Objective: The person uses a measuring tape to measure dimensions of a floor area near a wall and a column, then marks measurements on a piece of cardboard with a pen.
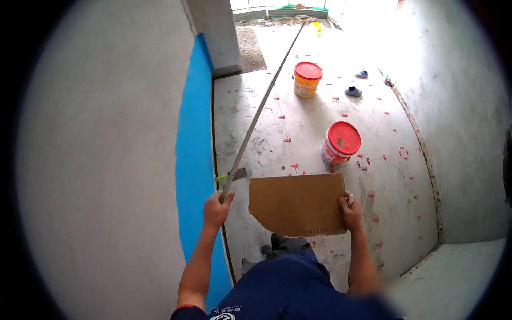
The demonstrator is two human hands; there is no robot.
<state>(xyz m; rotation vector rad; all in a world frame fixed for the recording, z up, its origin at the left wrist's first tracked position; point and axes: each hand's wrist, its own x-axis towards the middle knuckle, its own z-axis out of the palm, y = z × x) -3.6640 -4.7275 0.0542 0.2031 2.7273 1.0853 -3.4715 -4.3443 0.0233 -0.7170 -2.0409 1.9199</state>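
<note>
My left hand [215,212] is closed around the near end of a long thin pole [260,110]. The pole slants away from me, up and to the right toward the far opening. In my right hand [351,214] is a flat sheet of brown cardboard [298,205], gripped at its right edge. One lower corner of the sheet is cut off at a slant, and its lower edge looks torn. A small whitish thing shows at my right fingers, too small to name. Beyond my left hand lies a flat-bladed tool [238,174] with a green end, partly behind the pole.
Along the bottom of the left wall [106,138] runs a bright blue painted band [194,144]. A white bucket [341,143] and a yellow bucket [308,80], both red-lidded, stand on the tiled floor. Shoes [353,92] lie beyond. Several red tile clips [376,219] stick up along the joints.
</note>
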